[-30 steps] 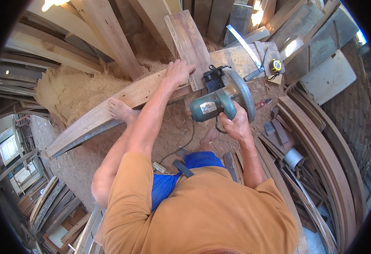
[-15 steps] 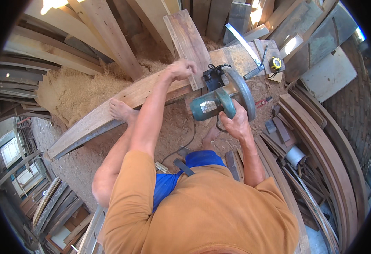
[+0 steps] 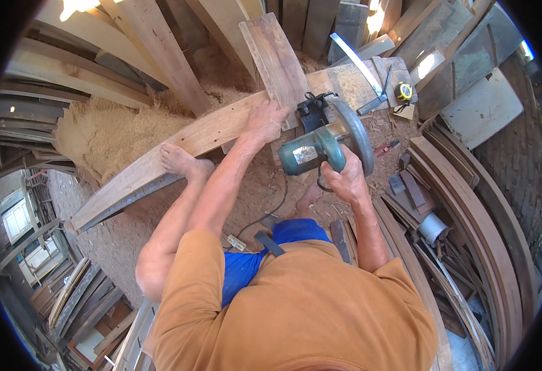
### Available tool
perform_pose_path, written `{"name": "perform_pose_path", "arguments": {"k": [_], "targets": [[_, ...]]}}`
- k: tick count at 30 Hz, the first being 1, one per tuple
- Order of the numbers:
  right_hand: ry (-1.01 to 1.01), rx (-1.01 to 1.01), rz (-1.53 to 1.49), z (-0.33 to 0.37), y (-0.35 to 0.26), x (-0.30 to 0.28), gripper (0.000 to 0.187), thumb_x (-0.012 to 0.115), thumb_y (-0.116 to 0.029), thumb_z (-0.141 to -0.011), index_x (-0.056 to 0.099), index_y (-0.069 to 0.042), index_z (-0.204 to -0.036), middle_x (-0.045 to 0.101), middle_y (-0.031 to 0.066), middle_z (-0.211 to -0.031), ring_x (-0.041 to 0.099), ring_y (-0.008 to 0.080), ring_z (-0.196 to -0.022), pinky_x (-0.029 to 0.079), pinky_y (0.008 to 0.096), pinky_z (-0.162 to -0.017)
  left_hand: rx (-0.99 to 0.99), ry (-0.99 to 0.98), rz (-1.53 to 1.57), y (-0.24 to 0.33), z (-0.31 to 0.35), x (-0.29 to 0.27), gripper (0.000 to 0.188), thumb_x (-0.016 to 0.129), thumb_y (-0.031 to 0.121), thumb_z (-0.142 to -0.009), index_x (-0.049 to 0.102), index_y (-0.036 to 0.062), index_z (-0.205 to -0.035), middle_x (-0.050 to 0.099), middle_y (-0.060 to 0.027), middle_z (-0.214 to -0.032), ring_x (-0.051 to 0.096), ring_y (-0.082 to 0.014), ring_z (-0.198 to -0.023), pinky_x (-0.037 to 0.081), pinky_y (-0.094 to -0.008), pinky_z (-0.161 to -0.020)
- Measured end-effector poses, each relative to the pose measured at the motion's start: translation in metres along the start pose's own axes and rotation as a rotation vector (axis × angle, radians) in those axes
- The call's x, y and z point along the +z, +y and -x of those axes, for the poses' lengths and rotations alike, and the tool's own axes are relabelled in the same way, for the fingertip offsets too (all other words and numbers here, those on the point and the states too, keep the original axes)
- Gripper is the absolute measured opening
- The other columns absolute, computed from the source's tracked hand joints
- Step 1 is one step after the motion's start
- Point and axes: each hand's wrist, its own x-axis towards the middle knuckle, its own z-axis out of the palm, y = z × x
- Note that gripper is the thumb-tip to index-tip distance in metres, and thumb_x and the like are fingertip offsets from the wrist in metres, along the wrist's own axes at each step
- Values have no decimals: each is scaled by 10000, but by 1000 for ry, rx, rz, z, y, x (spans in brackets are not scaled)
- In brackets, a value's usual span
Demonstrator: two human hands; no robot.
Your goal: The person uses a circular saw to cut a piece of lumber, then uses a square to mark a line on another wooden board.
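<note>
My right hand (image 3: pixel 345 176) is wrapped round the rear handle of a green circular saw (image 3: pixel 305 150). The saw's round guard (image 3: pixel 356 133) is on the right, and its black front part is beside the end of a short wide board (image 3: pixel 277 59). That board crosses a long pale plank (image 3: pixel 141 157). My left hand (image 3: pixel 264 122) rests on the plank close to the short board's near end, fingers stretched toward it. My bare left foot (image 3: pixel 181 162) stands on the plank. The blade itself is hidden by the guard.
A framing square (image 3: pixel 358 67) and a yellow tape measure (image 3: pixel 403 92) lie on a sawdust-covered board at the far right. Red-handled pliers (image 3: pixel 387 148) are on the ground. A power cord (image 3: pixel 271 213) runs below the saw. Stacked timber (image 3: pixel 475 229) and a sawdust heap (image 3: pixel 104 136) flank me.
My left hand has moved down and nearer, from the short board's edge onto the plank beside it. The saw and my right hand stay nearly where they were.
</note>
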Motion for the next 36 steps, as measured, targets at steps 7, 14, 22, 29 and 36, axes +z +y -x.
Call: {"name": "perform_pose_path", "arguments": {"k": [7, 14, 22, 29, 36], "targets": [[1, -3, 3, 0, -3, 0, 292, 713, -137, -844, 660, 17, -1087, 701, 243, -895, 700, 399, -839, 545, 458, -815, -267, -107, 849, -30, -10, -5, 433, 661, 97, -798, 678, 64, -1230, 702, -185, -1023, 685, -366, -931, 568, -466, -863], [18, -17, 2, -1, 4, 0, 304, 713, -137, -843, 664, 16, -1101, 704, 240, -906, 704, 389, -853, 546, 454, -822, -76, 303, -93, 11, 27, -20, 611, 806, 218, -802, 639, 176, -1388, 513, -213, -1463, 503, -395, -1294, 404, -523, -1107], [-20, 23, -17, 0, -1, -2, 319, 711, -149, -855, 669, 18, -1124, 715, 235, -926, 719, 371, -886, 547, 447, -846, 148, 178, -84, -7, 31, 49, 678, 854, 266, -756, 661, 333, -1403, 321, -228, -1665, 339, -423, -1477, 261, -580, -1207], [1, 19, 13, -1, 6, -1, 318, 707, -141, -855, 667, 21, -1126, 711, 228, -921, 714, 356, -878, 545, 441, -846, -317, 176, 94, -31, 55, 3, 1044, 912, 489, -730, 406, 314, -1626, 77, -244, -1759, 88, -483, -1598, 97, -658, -1265], [-2, -13, -2, 0, -2, 2, 339, 707, -136, -851, 678, 19, -1152, 711, 216, -920, 699, 335, -857, 546, 429, -832, -390, -26, -117, -58, 74, 12, 1285, 951, 555, -629, 260, 261, -1672, 5, -274, -1748, -46, -535, -1595, -23, -738, -1239]]}}
